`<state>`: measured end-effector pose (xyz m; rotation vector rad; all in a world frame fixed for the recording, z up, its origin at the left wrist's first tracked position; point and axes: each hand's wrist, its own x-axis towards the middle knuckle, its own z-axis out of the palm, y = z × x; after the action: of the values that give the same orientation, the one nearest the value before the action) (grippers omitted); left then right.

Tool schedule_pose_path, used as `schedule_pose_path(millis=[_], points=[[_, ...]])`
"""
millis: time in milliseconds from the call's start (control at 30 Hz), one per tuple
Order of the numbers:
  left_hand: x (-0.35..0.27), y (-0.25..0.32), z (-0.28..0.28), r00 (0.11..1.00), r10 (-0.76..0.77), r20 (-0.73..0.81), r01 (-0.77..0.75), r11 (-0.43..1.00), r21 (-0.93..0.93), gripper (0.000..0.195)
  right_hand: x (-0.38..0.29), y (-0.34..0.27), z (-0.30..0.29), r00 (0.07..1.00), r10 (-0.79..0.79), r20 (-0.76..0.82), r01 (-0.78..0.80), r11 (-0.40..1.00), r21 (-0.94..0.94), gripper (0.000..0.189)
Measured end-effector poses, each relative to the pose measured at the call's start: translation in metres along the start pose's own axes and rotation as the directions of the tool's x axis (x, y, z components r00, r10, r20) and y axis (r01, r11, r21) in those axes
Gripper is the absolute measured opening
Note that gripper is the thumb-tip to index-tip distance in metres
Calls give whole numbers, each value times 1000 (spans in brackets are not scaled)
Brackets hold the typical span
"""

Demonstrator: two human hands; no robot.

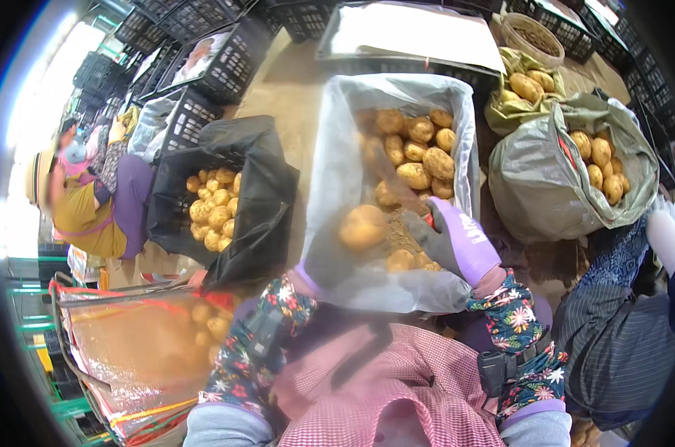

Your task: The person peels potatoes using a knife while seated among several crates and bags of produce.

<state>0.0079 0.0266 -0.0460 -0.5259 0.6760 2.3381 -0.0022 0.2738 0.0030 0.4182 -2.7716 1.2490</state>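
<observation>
My left hand, in a dark-palmed purple glove, holds a large potato above the front of a crate lined with clear plastic. In a matching glove, my right hand grips a long, flat, brownish tool, with a bit of red at the grip. Motion blurs this tool, so its exact kind cannot be told. Beneath and beyond both hands, several soil-dusted potatoes lie in the lined crate. Loose brown soil shows between my hands.
Left stands a black-lined crate of smaller potatoes; nearer is a shiny insulated bag with potatoes beside it. Potato sacks stand right. A white-topped crate is beyond. One person sits left, another right.
</observation>
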Motion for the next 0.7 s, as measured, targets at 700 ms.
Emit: schedule_pose_path(millis=[700], points=[[-3,-25,19,947,278,160,-320,860,399,52,23,-4,16,946,-30,322,93,979,-180,59]])
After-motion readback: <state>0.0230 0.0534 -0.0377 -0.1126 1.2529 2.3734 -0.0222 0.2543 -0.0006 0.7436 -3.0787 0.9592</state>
